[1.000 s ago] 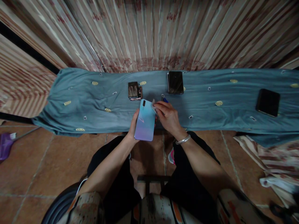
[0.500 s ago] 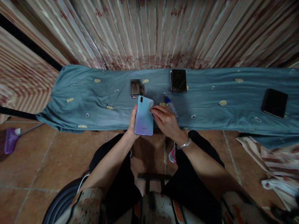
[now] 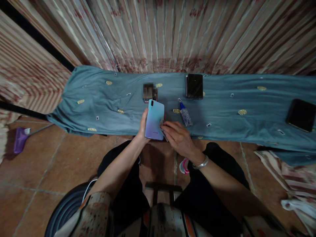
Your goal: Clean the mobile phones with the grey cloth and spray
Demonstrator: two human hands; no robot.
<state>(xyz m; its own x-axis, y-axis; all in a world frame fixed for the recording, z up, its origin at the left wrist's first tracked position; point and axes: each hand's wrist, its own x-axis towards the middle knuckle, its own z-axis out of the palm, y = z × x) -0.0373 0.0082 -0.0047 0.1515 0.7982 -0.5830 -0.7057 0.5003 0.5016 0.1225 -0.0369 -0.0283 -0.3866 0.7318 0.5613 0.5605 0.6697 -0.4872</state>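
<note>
My left hand (image 3: 143, 125) grips a smartphone (image 3: 155, 118) along its left edge, its blue-to-purple back facing up. The fingers behind the phone are hidden. Pinched in my right hand (image 3: 179, 136) is a small greyish cloth (image 3: 162, 125), pressed to the lower right of the phone's back. Just right of that hand lies a clear bottle with a blue top (image 3: 185, 115), on its side. Beyond the phone's upper end sits a small item with a blurred-out surface (image 3: 149, 91), whose kind I cannot make out.
A teal patterned cloth (image 3: 130, 121) covers the long, narrow bench. A dark flat device (image 3: 194, 86) lies toward the back, and a black rectangular object (image 3: 301, 115) at the far right. Pleated curtains (image 3: 158, 36) hang behind. A purple dustpan-like thing (image 3: 21, 140) rests on the floor.
My right hand has slid the greyish cloth lower on the phone's back. The blue-topped bottle shows more fully now. The whole view has shifted slightly.
</note>
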